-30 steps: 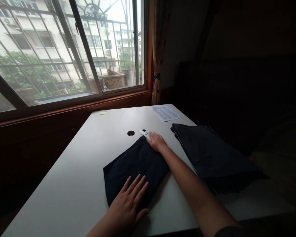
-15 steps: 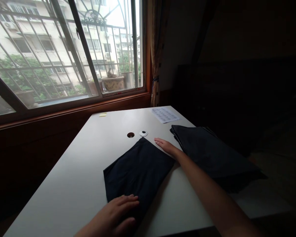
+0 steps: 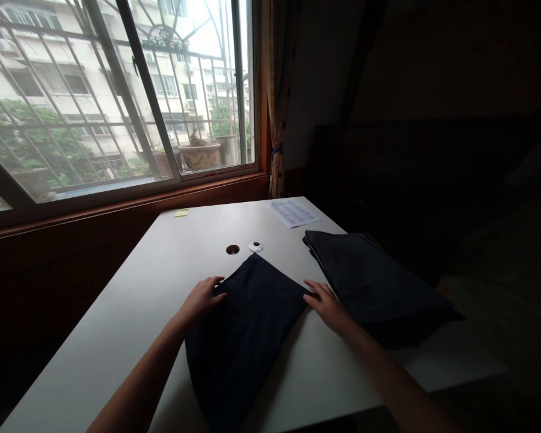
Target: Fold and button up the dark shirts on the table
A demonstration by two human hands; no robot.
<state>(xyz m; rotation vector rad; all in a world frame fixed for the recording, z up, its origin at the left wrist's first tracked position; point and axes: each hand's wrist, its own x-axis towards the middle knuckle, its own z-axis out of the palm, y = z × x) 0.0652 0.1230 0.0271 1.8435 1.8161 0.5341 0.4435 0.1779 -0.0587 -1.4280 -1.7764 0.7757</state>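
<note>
A folded dark navy cloth (image 3: 246, 325) lies at an angle on the white table (image 3: 139, 313), one corner pointing away from me. My left hand (image 3: 201, 297) rests at the cloth's left edge, fingers together and touching it. At the cloth's right corner is my right hand (image 3: 327, 304), fingers stretched out flat against the edge. Neither hand lifts the cloth.
A stack of folded dark cloths (image 3: 369, 279) sits to the right near the table's edge. A printed sheet (image 3: 293, 212), a cable hole (image 3: 232, 249), a white cap (image 3: 255, 246) and a yellow note (image 3: 181, 212) lie farther back. A barred window (image 3: 117, 96) fills the left.
My left hand moved from the cloth's near end up to its left edge. My right hand drew back from the far corner to the right corner.
</note>
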